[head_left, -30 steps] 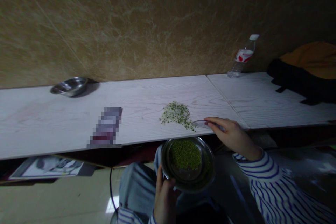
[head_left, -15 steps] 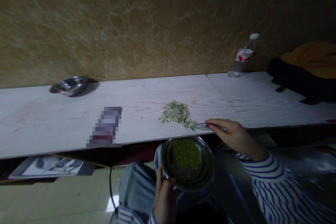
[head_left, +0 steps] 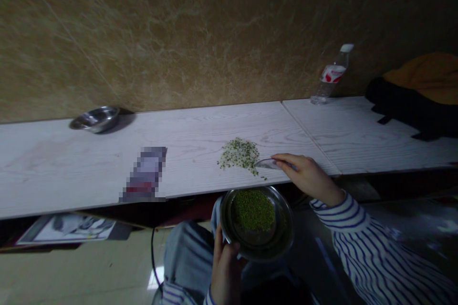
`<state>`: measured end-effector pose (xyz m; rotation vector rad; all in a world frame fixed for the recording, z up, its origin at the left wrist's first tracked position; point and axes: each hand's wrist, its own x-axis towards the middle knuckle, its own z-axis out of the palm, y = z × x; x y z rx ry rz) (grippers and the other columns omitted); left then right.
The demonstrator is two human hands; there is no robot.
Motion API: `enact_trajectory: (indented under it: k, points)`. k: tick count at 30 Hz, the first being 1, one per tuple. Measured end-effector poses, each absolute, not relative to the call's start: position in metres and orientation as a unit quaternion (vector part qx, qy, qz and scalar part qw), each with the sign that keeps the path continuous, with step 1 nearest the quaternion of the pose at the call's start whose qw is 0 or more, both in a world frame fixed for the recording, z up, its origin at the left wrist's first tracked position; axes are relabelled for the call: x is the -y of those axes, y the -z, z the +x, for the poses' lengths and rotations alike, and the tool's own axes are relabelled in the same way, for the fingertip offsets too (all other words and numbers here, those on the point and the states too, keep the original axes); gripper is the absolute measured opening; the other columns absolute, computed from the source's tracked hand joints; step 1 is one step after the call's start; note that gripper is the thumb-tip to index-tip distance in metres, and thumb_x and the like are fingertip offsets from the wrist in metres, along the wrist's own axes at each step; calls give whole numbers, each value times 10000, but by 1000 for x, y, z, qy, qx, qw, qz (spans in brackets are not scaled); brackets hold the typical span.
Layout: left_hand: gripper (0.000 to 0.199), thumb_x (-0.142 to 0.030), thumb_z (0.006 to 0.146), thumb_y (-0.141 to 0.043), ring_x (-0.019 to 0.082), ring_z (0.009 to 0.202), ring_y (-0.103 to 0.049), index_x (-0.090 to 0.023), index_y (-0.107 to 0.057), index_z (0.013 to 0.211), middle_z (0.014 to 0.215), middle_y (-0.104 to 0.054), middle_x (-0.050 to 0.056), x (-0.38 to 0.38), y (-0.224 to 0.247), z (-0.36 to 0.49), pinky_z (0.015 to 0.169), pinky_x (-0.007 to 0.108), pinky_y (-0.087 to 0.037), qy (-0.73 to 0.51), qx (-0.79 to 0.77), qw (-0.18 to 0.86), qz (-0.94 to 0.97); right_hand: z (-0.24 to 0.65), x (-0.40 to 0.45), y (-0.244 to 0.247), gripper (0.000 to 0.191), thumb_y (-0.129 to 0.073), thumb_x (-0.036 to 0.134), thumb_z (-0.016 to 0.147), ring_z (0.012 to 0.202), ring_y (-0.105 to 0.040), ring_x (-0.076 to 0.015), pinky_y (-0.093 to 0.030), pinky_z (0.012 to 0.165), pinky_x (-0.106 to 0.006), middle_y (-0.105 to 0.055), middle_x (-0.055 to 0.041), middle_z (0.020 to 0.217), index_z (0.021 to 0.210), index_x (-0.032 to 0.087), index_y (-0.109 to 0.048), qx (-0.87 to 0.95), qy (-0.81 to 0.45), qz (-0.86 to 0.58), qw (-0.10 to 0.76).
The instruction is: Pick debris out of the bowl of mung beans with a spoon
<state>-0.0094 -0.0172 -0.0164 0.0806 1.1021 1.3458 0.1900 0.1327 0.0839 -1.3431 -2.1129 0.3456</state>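
My left hand grips the near-left rim of a steel bowl, just below the table's front edge. Green beans lie in that bowl. A pile of green beans mixed with white grains is spread on the white table. My right hand is closed on the handle of a metal spoon, whose tip touches the pile's lower right side.
Another steel bowl sits at the back left. A pixelated flat object lies left of the pile. Toward the right are a plastic bottle and an orange and black bag. Papers show under the table.
My right hand has moved left with the spoon, from the trailing beans at the right toward the pile. My left hand still holds the bowl in nearly the same spot.
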Motion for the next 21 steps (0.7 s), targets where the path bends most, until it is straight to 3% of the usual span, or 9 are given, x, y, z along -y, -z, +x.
enact_trajectory:
  k: [21]
  points:
    - [757,-272,672,-598,280,1044,-512,-305,-380,1396,1267,-525,97,17,14,-10,689,344,-487,-588,-488,643,42,201,-127,-82,244,-529,250,887,949,-686,-177,-551,864,-304,-737,-14,1035,1057,247,-704,816,-176,-465,296]
